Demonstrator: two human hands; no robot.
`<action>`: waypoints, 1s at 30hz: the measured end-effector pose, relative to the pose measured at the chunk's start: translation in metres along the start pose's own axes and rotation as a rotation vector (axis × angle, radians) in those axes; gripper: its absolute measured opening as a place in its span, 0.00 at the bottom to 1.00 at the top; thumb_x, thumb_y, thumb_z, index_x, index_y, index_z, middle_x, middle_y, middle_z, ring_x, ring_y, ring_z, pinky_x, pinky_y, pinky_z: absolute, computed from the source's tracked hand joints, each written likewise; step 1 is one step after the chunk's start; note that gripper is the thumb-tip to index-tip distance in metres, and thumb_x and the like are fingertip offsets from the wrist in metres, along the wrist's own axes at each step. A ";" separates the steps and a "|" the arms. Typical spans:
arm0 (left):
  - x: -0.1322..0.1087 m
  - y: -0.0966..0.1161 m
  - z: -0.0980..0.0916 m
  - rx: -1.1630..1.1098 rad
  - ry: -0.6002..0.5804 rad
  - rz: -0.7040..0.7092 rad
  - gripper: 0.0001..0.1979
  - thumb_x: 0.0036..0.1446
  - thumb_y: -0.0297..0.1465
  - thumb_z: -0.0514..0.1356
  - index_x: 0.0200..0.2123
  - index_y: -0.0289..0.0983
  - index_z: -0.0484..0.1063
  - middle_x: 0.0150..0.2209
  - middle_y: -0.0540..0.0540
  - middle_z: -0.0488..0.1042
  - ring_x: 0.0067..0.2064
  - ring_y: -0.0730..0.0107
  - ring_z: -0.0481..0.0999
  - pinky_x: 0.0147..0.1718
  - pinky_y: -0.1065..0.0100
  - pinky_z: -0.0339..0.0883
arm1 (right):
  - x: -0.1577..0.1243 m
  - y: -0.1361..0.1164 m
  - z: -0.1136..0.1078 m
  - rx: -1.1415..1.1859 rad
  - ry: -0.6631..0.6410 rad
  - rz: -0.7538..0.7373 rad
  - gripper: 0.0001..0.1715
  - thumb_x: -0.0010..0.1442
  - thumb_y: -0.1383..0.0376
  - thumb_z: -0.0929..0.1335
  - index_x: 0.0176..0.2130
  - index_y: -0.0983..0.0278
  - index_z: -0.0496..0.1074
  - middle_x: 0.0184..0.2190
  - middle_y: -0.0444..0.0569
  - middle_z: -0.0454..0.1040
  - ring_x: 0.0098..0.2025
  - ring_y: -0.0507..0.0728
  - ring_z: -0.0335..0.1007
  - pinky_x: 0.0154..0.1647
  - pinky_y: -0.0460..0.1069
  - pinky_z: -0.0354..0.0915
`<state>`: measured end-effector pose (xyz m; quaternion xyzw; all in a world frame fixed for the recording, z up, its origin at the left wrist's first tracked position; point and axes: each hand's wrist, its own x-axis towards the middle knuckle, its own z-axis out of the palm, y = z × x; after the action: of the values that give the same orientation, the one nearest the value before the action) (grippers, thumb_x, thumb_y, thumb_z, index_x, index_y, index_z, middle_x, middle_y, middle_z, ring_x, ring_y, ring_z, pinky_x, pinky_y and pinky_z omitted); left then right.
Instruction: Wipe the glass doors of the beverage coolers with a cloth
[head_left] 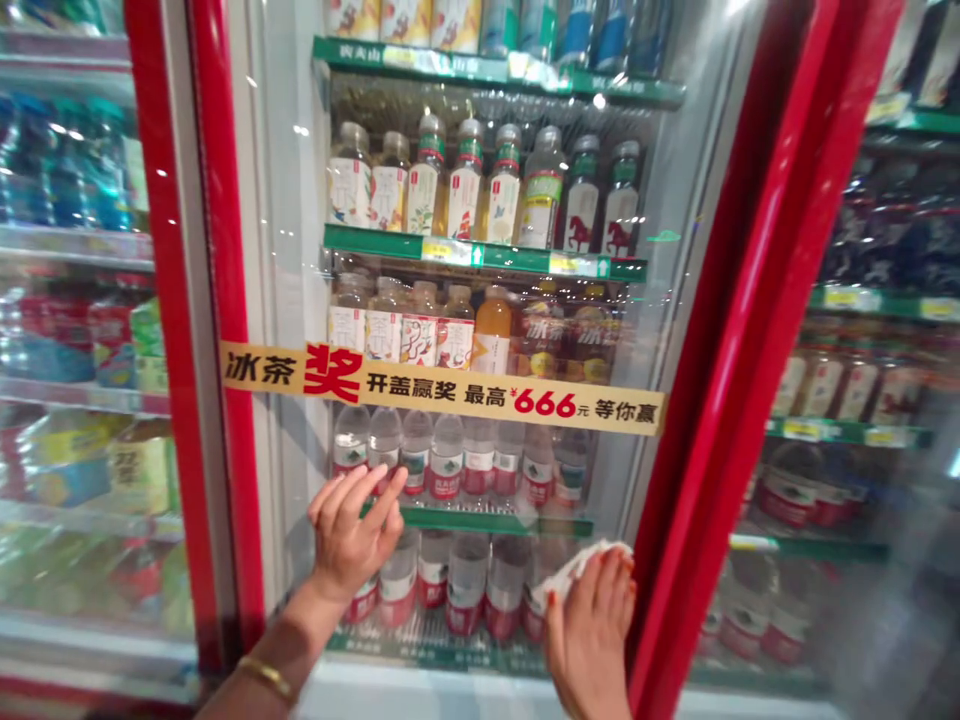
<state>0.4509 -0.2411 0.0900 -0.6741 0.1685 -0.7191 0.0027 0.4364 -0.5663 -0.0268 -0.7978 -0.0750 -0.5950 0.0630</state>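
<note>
Nearest, left forearm, entering from the lower edge and angled up and to the right, gold-coloured bangle [266, 678] at the wrist. Left hand [352, 535]: back toward the viewer, empty, fingers extended and slightly parted, raised before the glass; contact with the pane cannot be told. Right hand [591, 630]: lower and to the right, back toward the viewer, fingers close together and pointing up, thumb to the left side, closed over a cloth. The two hands stand well apart. One white cloth [568, 575], crumpled, beneath the right hand's fingers, its edge showing past the fingertips and on the thumb side; located well to the right of the left hand, near the red right-hand frame [739, 400]. Behind the hands, one glass door [289, 465], crossed above both by a yellow printed strip [442, 390], slightly tilted, marked "666". Beyond the glass: clear bottles with red-and-white labels, a lower row [469, 590] and an upper row [448, 455], divided by a green-edged shelf [487, 521]; higher still, labelled drink bottles [465, 195], upright in rows. To either side, further stocked shelving, blurred.
</note>
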 end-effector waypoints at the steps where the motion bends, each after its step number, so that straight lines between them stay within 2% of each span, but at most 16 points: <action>1: -0.003 0.003 -0.001 -0.007 0.000 -0.017 0.36 0.62 0.25 0.67 0.72 0.50 0.68 0.68 0.45 0.74 0.74 0.62 0.66 0.77 0.56 0.56 | 0.018 -0.002 -0.001 0.017 -0.011 0.075 0.47 0.74 0.59 0.58 0.78 0.81 0.36 0.80 0.76 0.32 0.83 0.78 0.27 0.74 0.80 0.54; 3: -0.017 0.011 -0.005 -0.063 -0.040 -0.073 0.37 0.64 0.25 0.65 0.74 0.49 0.64 0.69 0.44 0.74 0.76 0.60 0.64 0.77 0.54 0.54 | 0.036 -0.023 0.001 0.053 -0.003 0.076 0.49 0.74 0.55 0.57 0.78 0.84 0.35 0.79 0.79 0.30 0.82 0.81 0.26 0.71 0.83 0.58; 5: -0.046 0.021 -0.015 -0.147 -0.124 -0.133 0.38 0.66 0.26 0.63 0.77 0.48 0.59 0.72 0.43 0.70 0.79 0.59 0.59 0.79 0.51 0.49 | 0.024 -0.051 0.005 0.045 0.008 -0.101 0.53 0.73 0.52 0.61 0.77 0.86 0.41 0.79 0.79 0.35 0.82 0.80 0.31 0.76 0.77 0.53; 7: -0.088 0.028 -0.030 -0.209 -0.228 -0.154 0.37 0.69 0.31 0.61 0.77 0.48 0.56 0.75 0.46 0.65 0.80 0.60 0.54 0.81 0.51 0.43 | -0.010 -0.065 0.006 0.033 0.024 -0.319 0.51 0.70 0.52 0.64 0.78 0.78 0.49 0.80 0.64 0.44 0.83 0.70 0.37 0.83 0.63 0.46; 9: -0.135 0.027 -0.045 -0.197 -0.303 -0.130 0.35 0.70 0.34 0.59 0.77 0.48 0.56 0.77 0.50 0.60 0.81 0.63 0.51 0.81 0.54 0.39 | -0.043 -0.056 0.002 0.038 0.057 -0.446 0.47 0.68 0.56 0.65 0.79 0.63 0.52 0.80 0.44 0.48 0.82 0.59 0.38 0.83 0.50 0.41; 10: -0.157 0.024 -0.050 -0.161 -0.322 -0.109 0.36 0.69 0.32 0.58 0.78 0.47 0.55 0.78 0.50 0.57 0.81 0.64 0.49 0.82 0.56 0.38 | -0.052 -0.046 0.000 0.036 0.078 -0.464 0.46 0.68 0.58 0.64 0.79 0.59 0.51 0.80 0.40 0.47 0.83 0.56 0.37 0.83 0.50 0.39; 12: -0.192 0.018 -0.055 -0.107 -0.322 -0.128 0.38 0.68 0.31 0.57 0.79 0.46 0.52 0.80 0.52 0.50 0.82 0.65 0.45 0.82 0.57 0.35 | -0.048 -0.023 -0.002 0.002 0.088 -0.387 0.46 0.69 0.61 0.62 0.80 0.66 0.47 0.81 0.51 0.42 0.83 0.61 0.33 0.85 0.61 0.35; 14: -0.213 0.015 -0.051 -0.093 -0.296 -0.186 0.40 0.67 0.31 0.57 0.79 0.47 0.49 0.81 0.53 0.46 0.83 0.64 0.42 0.82 0.54 0.32 | -0.020 -0.013 0.002 -0.034 0.069 -0.170 0.46 0.73 0.60 0.60 0.79 0.78 0.41 0.80 0.69 0.36 0.83 0.72 0.27 0.80 0.77 0.40; 16: -0.221 0.016 -0.044 -0.084 -0.265 -0.231 0.42 0.66 0.32 0.58 0.80 0.48 0.48 0.81 0.54 0.45 0.83 0.62 0.40 0.82 0.50 0.31 | 0.012 -0.027 0.012 -0.033 0.066 0.041 0.48 0.75 0.57 0.59 0.77 0.84 0.37 0.79 0.79 0.32 0.82 0.79 0.23 0.74 0.84 0.50; 17: -0.222 0.017 -0.041 -0.074 -0.252 -0.224 0.43 0.65 0.32 0.58 0.80 0.48 0.47 0.81 0.53 0.44 0.83 0.61 0.40 0.82 0.49 0.31 | 0.021 -0.040 0.018 -0.024 0.078 0.069 0.49 0.74 0.58 0.61 0.77 0.86 0.37 0.79 0.81 0.32 0.82 0.80 0.24 0.72 0.84 0.52; 19: -0.222 0.020 -0.035 -0.051 -0.234 -0.215 0.44 0.64 0.33 0.59 0.80 0.47 0.47 0.81 0.53 0.44 0.83 0.61 0.40 0.82 0.48 0.31 | 0.020 -0.070 0.028 -0.003 0.094 -0.064 0.50 0.72 0.60 0.64 0.76 0.86 0.41 0.79 0.79 0.36 0.82 0.79 0.30 0.77 0.78 0.50; 22: -0.222 0.020 -0.033 -0.042 -0.224 -0.199 0.44 0.64 0.34 0.59 0.80 0.46 0.46 0.81 0.53 0.43 0.83 0.61 0.40 0.82 0.48 0.31 | -0.023 -0.091 0.028 0.040 0.088 -0.394 0.45 0.73 0.59 0.62 0.79 0.73 0.46 0.81 0.56 0.43 0.83 0.63 0.37 0.83 0.56 0.43; 24: -0.225 0.019 -0.033 -0.038 -0.225 -0.195 0.45 0.64 0.34 0.60 0.80 0.45 0.46 0.82 0.52 0.43 0.83 0.60 0.40 0.82 0.48 0.31 | -0.049 -0.079 0.020 0.078 0.083 -0.531 0.42 0.74 0.60 0.58 0.81 0.59 0.44 0.81 0.36 0.41 0.82 0.50 0.37 0.80 0.43 0.44; 25: -0.228 0.019 -0.033 -0.035 -0.227 -0.196 0.45 0.64 0.35 0.60 0.80 0.45 0.46 0.82 0.52 0.43 0.83 0.59 0.40 0.82 0.48 0.31 | -0.053 -0.069 0.014 0.085 0.082 -0.571 0.42 0.74 0.61 0.57 0.81 0.55 0.44 0.81 0.32 0.41 0.82 0.47 0.36 0.79 0.42 0.44; 27: -0.233 0.019 -0.032 -0.028 -0.231 -0.200 0.45 0.64 0.35 0.61 0.80 0.45 0.47 0.81 0.51 0.44 0.83 0.58 0.41 0.82 0.46 0.32 | -0.041 -0.050 0.007 0.068 0.061 -0.566 0.43 0.72 0.63 0.60 0.80 0.60 0.46 0.81 0.41 0.43 0.82 0.53 0.36 0.83 0.50 0.39; 30: -0.241 0.019 -0.031 -0.015 -0.234 -0.210 0.44 0.63 0.35 0.61 0.80 0.46 0.49 0.81 0.49 0.46 0.83 0.56 0.42 0.82 0.43 0.33 | 0.007 -0.055 0.009 0.006 0.024 -0.256 0.47 0.71 0.62 0.65 0.78 0.80 0.46 0.79 0.71 0.43 0.83 0.73 0.34 0.81 0.73 0.41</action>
<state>0.4384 -0.1959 -0.1492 -0.7671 0.1009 -0.6309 -0.0580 0.4365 -0.5098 -0.0216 -0.7744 -0.1770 -0.6074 -0.0102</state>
